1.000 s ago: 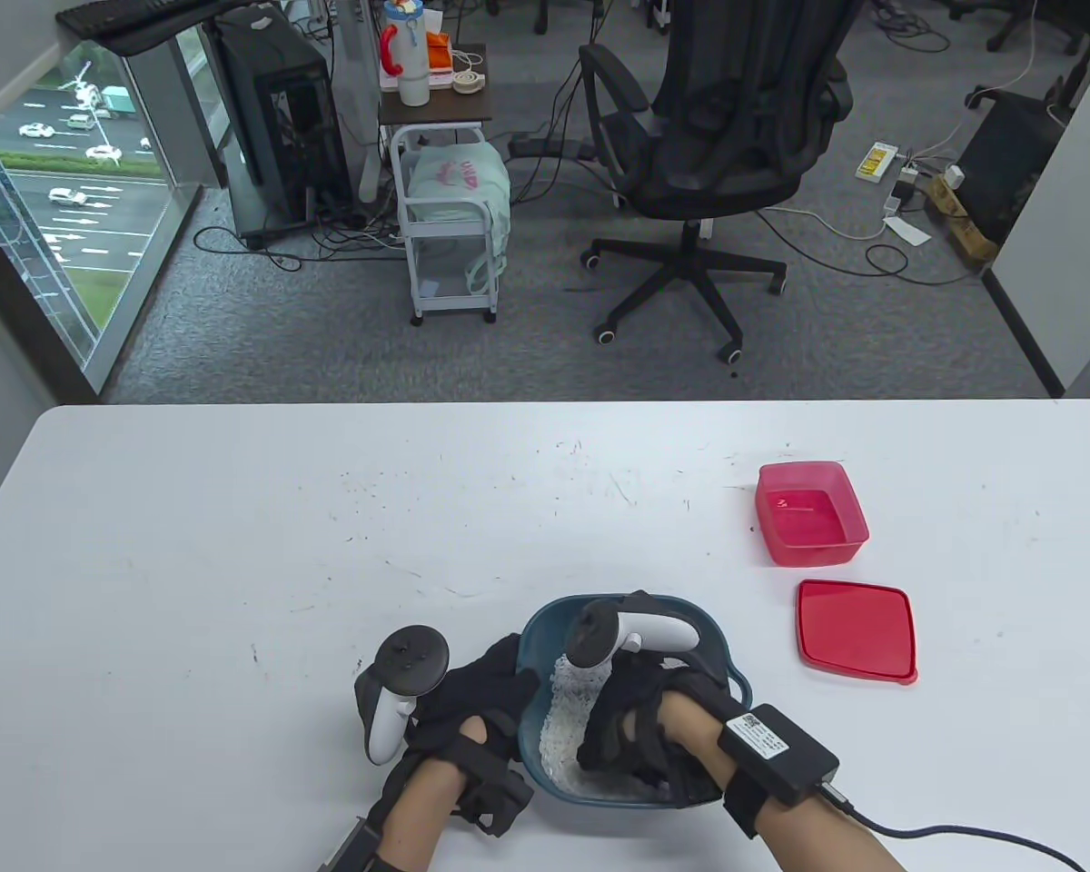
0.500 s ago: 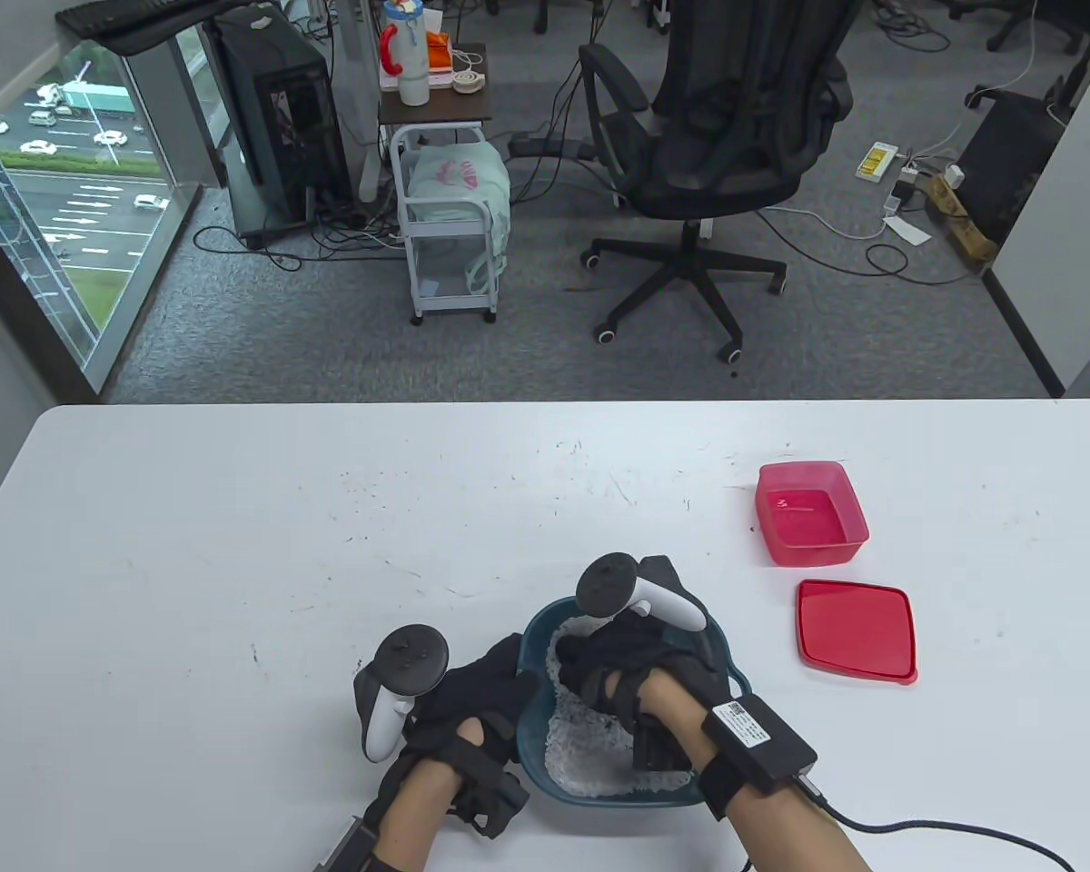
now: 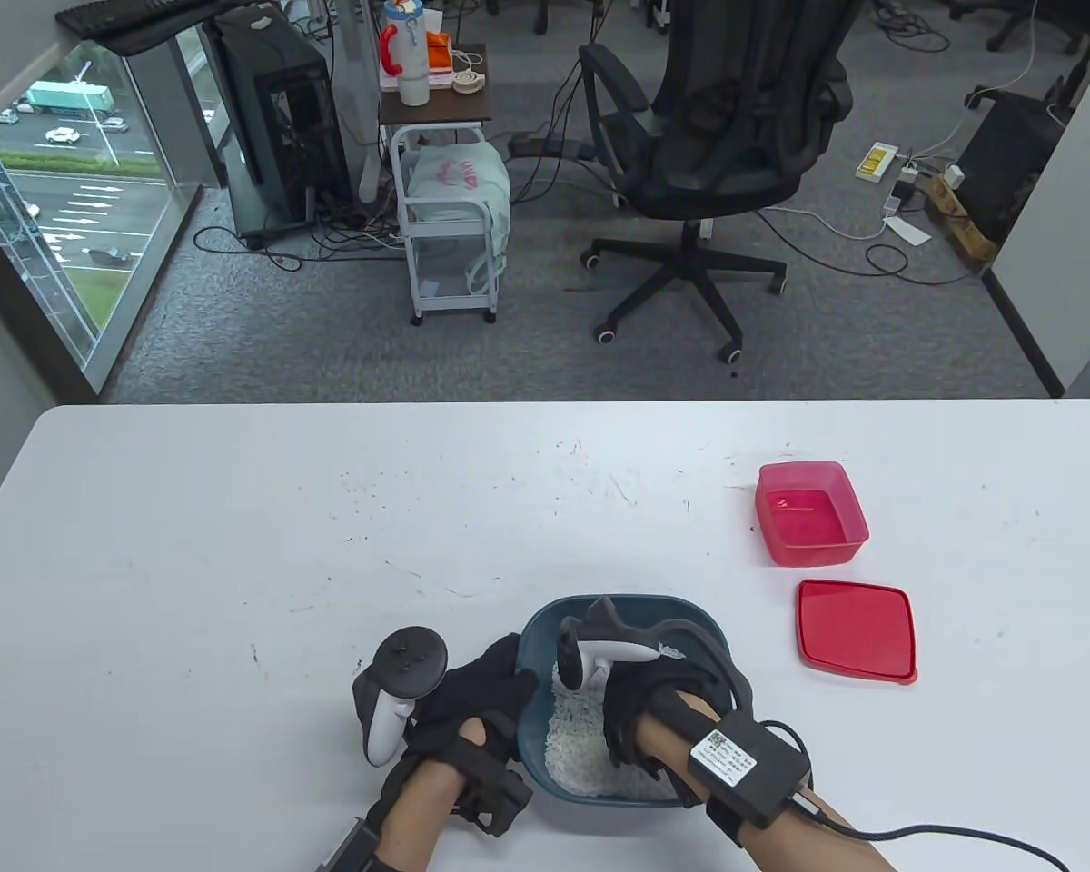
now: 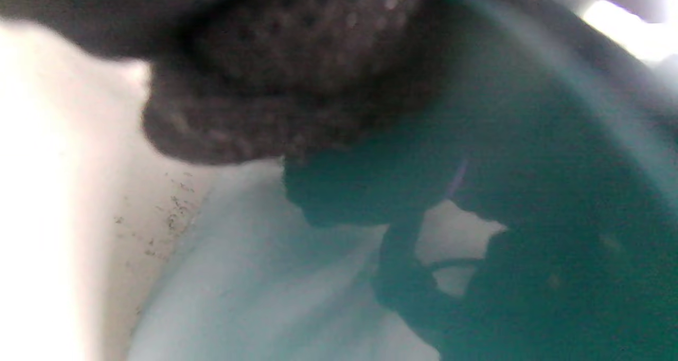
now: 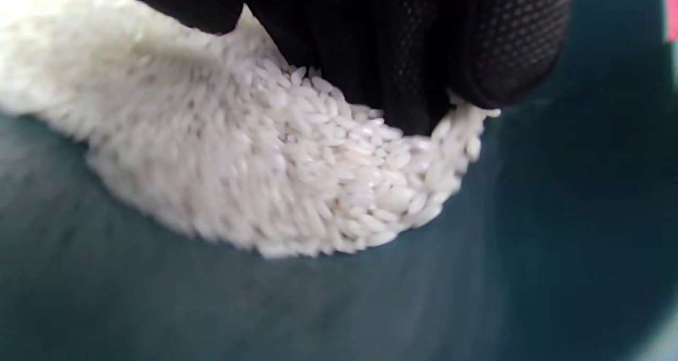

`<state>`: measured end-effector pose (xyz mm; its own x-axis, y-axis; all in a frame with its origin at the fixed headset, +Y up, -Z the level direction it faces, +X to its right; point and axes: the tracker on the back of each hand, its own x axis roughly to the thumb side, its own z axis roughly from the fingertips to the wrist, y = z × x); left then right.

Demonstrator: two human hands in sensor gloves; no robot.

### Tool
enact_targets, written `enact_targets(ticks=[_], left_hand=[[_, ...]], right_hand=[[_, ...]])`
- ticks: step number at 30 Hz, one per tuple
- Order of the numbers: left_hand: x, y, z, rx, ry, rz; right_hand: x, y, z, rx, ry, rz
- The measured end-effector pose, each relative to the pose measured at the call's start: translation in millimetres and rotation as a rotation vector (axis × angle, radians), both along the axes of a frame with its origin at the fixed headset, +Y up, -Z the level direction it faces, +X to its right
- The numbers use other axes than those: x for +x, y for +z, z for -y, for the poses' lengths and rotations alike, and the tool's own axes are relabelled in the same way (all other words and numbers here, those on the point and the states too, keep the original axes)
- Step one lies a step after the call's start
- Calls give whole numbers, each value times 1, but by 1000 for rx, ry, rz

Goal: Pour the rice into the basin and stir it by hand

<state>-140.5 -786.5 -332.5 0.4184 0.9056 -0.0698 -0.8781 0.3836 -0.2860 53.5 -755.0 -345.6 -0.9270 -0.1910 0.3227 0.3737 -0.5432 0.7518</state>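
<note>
A dark teal basin stands near the table's front edge, with white rice heaped in its left and near part. My left hand grips the basin's left rim; in the left wrist view a gloved finger lies against the basin's outer wall. My right hand reaches down inside the basin. Its fingers are held together with their tips dug into the rice, pushing a heap across the basin's floor.
An empty red container stands at the right on the white table, with its red lid lying flat in front of it. A cable runs from my right wrist off the bottom right edge.
My right hand swept from the basin's far side back toward the near side, dragging rice with it. The left hand and the basin stayed put.
</note>
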Motion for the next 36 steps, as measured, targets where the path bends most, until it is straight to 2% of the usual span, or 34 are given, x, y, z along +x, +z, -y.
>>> enact_targets(ticks=[2, 5, 9, 11, 13, 16, 19, 22, 26, 28, 31, 36], left_hand=[[0, 0, 0, -1, 1, -1], [0, 0, 0, -3, 3, -2], [0, 0, 0, -4, 5, 0], [0, 0, 0, 0, 5, 6], [0, 0, 0, 2, 2, 11], [0, -1, 0, 4, 2, 19], [0, -1, -1, 13, 1, 29], [0, -2, 0, 12, -4, 26], [0, -1, 0, 11, -3, 18], [-1, -1, 0, 13, -8, 13], [-1, -1, 0, 9, -4, 5], [-1, -1, 0, 8, -5, -6]], right_hand=[[1, 1, 2, -82, -87, 28], [1, 1, 4, -244, -372, 60], [0, -6, 4, -380, -697, 127], [0, -10, 5, -433, -819, 197], [0, -17, 4, -413, -876, 230], [2, -28, -1, -314, -873, 258], [6, -38, -4, -148, -824, 302], [9, -41, -10, 62, -675, 278], [13, -39, -14, 189, -397, 215], [14, -37, -14, 202, -269, 180], [15, -28, -9, 149, -83, 113], [7, -6, -2, 49, -31, 41]])
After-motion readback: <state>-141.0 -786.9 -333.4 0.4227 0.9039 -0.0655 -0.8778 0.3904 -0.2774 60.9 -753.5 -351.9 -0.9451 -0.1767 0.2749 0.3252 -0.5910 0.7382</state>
